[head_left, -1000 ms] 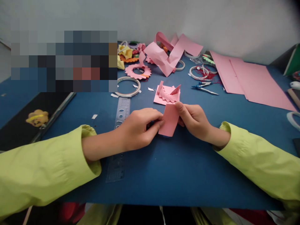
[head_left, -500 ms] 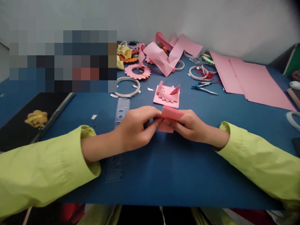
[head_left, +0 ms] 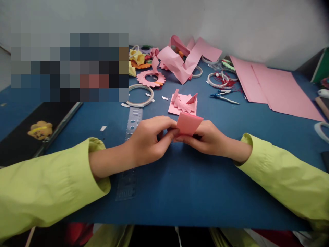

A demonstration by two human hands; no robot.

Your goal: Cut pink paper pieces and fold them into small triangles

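Note:
A small folded piece of pink paper (head_left: 189, 124) is held up between my two hands above the table. My left hand (head_left: 151, 139) pinches its left edge between thumb and fingers. My right hand (head_left: 209, 139) grips it from the right and below, with the fingers partly behind the paper. Just beyond the paper, a stack of folded pink pieces (head_left: 183, 103) lies on the table. Under my left wrist runs a clear plastic ruler (head_left: 125, 187), partly covered by the hand.
Behind are a tape roll (head_left: 141, 95), a pink paper ring (head_left: 151, 78), a crumpled pink sheet (head_left: 177, 61) and a compass (head_left: 224, 97). Large pink sheets (head_left: 285, 87) lie at the right. A black case (head_left: 15, 137) with a bear patch is at the left. White scraps are scattered about.
The folded paper has tipped upright, so its broad face now shows. The flap that hung below it is out of sight, and my right fingers have shifted; my left hand stays put.

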